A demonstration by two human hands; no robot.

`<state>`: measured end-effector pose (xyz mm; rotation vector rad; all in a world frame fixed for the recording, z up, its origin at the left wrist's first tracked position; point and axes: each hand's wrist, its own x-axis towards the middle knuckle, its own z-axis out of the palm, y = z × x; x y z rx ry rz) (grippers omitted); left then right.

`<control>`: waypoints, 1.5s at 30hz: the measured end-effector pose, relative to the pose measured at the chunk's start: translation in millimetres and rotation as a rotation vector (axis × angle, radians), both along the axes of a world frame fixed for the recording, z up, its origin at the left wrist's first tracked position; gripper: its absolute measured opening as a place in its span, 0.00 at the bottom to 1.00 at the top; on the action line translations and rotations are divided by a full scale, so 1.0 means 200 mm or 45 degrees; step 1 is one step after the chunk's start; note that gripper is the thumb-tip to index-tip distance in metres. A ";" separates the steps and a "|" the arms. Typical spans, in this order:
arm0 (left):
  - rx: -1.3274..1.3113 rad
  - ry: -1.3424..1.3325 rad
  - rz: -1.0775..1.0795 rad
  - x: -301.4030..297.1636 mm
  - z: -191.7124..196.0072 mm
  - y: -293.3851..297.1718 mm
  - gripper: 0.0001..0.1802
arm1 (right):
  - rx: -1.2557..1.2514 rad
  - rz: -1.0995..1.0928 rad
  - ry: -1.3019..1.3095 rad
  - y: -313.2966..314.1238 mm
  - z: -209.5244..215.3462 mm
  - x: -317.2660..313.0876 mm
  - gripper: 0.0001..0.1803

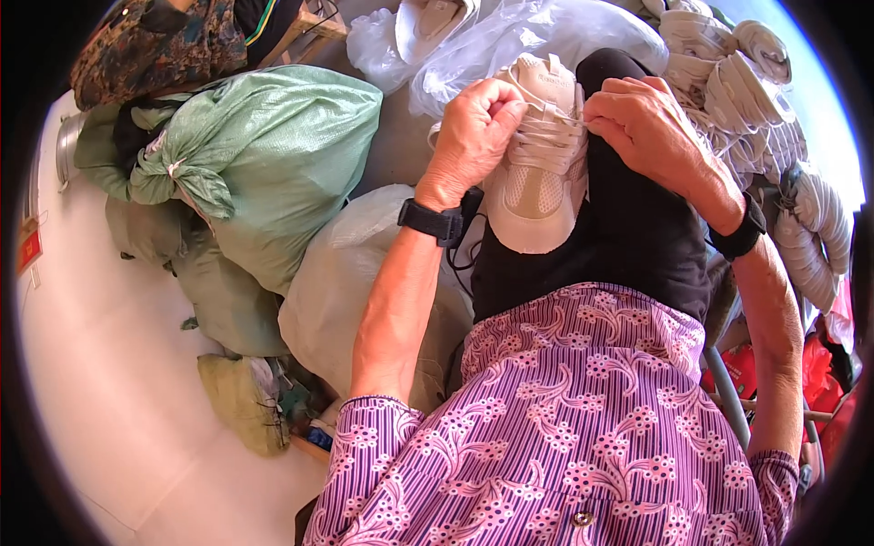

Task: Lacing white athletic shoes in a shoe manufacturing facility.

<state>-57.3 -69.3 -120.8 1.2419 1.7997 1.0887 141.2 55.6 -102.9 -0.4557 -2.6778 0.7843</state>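
A beige sneaker point(541, 196) rests on my lap, its toe toward me and its tongue pointing away. Pale shoelaces point(546, 146) cross over its front in several rows. My left hand point(478, 127) is closed in a pinch at the left of the tongue, with a lace running from its fingers. On the other side, my right hand point(637, 127) pinches a lace end near the upper eyelets. The lace is drawn across between both hands. Curled fingers hide part of each grip.
A tied green sack point(282, 155) stands at the left, beside a whitish sack point(332, 291). Clear plastic bags point(510, 41) lie beyond my lap with another pale shoe point(432, 27) on them. Many beige shoes point(742, 91) are heaped at the far right. Red bags point(815, 369) sit low at the right.
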 end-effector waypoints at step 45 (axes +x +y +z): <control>0.074 0.322 -0.088 -0.10 -0.02 0.10 0.14 | -0.411 -0.255 -0.135 0.00 0.04 0.32 0.08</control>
